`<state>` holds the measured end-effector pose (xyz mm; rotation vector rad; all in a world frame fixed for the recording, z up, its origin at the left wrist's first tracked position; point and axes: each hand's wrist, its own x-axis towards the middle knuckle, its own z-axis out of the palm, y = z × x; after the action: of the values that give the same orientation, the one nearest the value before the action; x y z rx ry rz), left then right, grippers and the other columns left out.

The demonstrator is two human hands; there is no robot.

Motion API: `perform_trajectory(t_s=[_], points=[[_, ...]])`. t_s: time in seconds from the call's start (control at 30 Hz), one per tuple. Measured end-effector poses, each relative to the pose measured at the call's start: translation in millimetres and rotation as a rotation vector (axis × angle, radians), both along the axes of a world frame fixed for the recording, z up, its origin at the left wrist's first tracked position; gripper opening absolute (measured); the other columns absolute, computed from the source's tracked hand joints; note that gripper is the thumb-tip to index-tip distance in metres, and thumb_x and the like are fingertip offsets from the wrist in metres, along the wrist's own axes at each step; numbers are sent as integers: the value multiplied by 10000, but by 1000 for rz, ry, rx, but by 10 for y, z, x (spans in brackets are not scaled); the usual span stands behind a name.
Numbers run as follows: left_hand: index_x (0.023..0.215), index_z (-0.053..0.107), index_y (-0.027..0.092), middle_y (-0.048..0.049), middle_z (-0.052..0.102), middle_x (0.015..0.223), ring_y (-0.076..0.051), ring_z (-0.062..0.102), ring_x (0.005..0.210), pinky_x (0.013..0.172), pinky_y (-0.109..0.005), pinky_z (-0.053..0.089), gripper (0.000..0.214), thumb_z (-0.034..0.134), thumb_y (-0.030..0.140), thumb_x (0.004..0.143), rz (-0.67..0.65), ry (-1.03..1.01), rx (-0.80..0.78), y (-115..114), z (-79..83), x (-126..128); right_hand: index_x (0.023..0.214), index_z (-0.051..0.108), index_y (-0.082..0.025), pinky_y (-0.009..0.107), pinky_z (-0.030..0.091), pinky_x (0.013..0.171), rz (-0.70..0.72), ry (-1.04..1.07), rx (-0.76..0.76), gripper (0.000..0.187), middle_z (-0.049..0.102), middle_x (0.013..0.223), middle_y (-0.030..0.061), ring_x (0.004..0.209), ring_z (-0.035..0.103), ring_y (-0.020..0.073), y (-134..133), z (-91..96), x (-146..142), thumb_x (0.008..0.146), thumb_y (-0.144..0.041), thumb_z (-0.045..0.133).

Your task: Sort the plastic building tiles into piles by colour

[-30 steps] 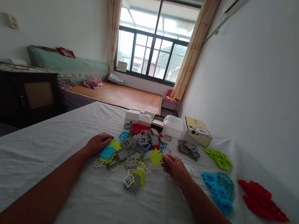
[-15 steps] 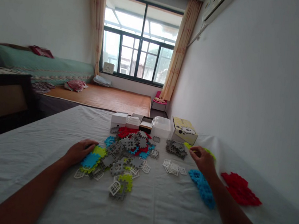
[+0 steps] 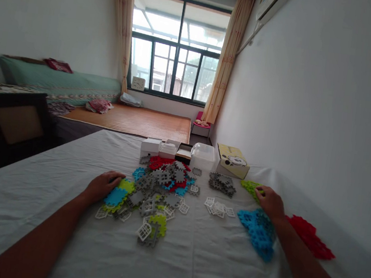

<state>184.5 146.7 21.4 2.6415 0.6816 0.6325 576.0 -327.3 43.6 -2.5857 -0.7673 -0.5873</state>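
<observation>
At green pile [image 3: 249, 188] with right hand [image 3: 271, 201], at mixed heap [image 3: 166, 177] with left hand [image 3: 101, 185], fingers bent, grips impossible to tell; apparently sorting by colour, probably calling next for another pick.

Pale yellow with a black-and-white cartoon print on the carton [image 3: 232, 161]; lime green on the toothed tiles [image 3: 248, 187] alongside. Bright blue, perhaps shading to teal, on the nearest tile pile [image 3: 255, 235]; solid red on the far-right pile [image 3: 311, 236]; mid-grey on the stack [image 3: 221, 185] before the carton. White lattice on the window pieces [image 3: 220, 209]. Grey, red, blue, lime and white mixed across the central heap [image 3: 166, 177]. Peach with small reddish motifs on the curtains [image 3: 228, 58].
</observation>
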Motion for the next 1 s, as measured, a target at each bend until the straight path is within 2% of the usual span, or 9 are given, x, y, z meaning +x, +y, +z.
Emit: perform_trajectory(t_s=[0.17, 0.27, 0.37, 0.47, 0.57, 0.67, 0.73, 0.87, 1.0], points=[[973, 659, 222, -31, 652, 1036, -201, 578, 969, 848, -264, 430, 413, 378, 450, 774, -14, -12, 7, 1, -16, 10, 916, 637, -224, 260, 406, 695, 365, 136, -273, 241, 674, 872, 55, 757, 607, 176, 542, 249, -570, 782, -272, 444], [982, 654, 213, -39, 649, 1035, -204, 570, 977, 858, -274, 423, 414, 377, 440, 776, -20, -8, 6, -17, -18, -1, 1005, 617, -197, 263, 393, 729, 408, 152, -447, 363, 651, 965, 92, 843, 594, 186, 746, 159, -823, 721, -94, 416], [983, 651, 216, -37, 641, 1047, -198, 564, 986, 867, -271, 416, 402, 374, 425, 781, -28, -6, 3, -32, -30, -16, 1041, 609, -177, 271, 390, 734, 382, 147, -515, 449, 630, 989, 124, 858, 586, 197, 805, -23, -953, 676, -24, 397], [983, 648, 226, -29, 639, 1050, -193, 565, 977, 864, -268, 414, 387, 376, 414, 783, -25, -9, 0, -28, -46, -15, 1082, 591, -191, 258, 392, 741, 410, 150, -526, 496, 616, 1020, 118, 872, 581, 189, 790, -113, -1036, 659, -11, 406], [972, 653, 219, -32, 645, 1030, -194, 568, 963, 856, -269, 415, 380, 377, 401, 783, -40, -22, -4, -18, -54, -1, 1033, 610, -197, 235, 395, 733, 486, 169, -517, 439, 634, 984, 95, 869, 585, 172, 816, -51, -1124, 684, -27, 405], [961, 655, 222, -29, 649, 1016, -192, 563, 967, 864, -272, 410, 366, 387, 393, 779, -49, -30, -20, -21, -49, 7, 922, 644, -194, 247, 400, 719, 480, 134, -490, 333, 657, 901, 89, 826, 595, 176, 988, 42, -1213, 739, -66, 397], [961, 654, 226, -25, 648, 1017, -194, 558, 971, 869, -277, 409, 364, 393, 396, 774, -42, -31, -30, -33, -40, 1, 971, 635, -188, 266, 397, 770, 498, 78, -433, 315, 655, 945, 98, 872, 583, 186, 1180, 37, -1266, 771, -102, 408], [953, 658, 221, -28, 645, 1010, -195, 558, 963, 864, -279, 411, 369, 394, 404, 770, -36, -32, -37, -58, -22, -17, 1162, 545, -194, 312, 367, 892, 582, -11, -296, 352, 585, 1157, 88, 1060, 490, 208, 1526, -155, -1348, 830, -215, 429], [954, 656, 220, -29, 645, 1004, -191, 559, 957, 859, -276, 413, 364, 389, 396, 779, -47, -31, -36, -50, -14, -5, 1131, 566, -240, 325, 373, 898, 597, -21, -249, 317, 590, 1157, 55, 1067, 481, 197, 1599, -302, -1392, 837, -228, 447]])
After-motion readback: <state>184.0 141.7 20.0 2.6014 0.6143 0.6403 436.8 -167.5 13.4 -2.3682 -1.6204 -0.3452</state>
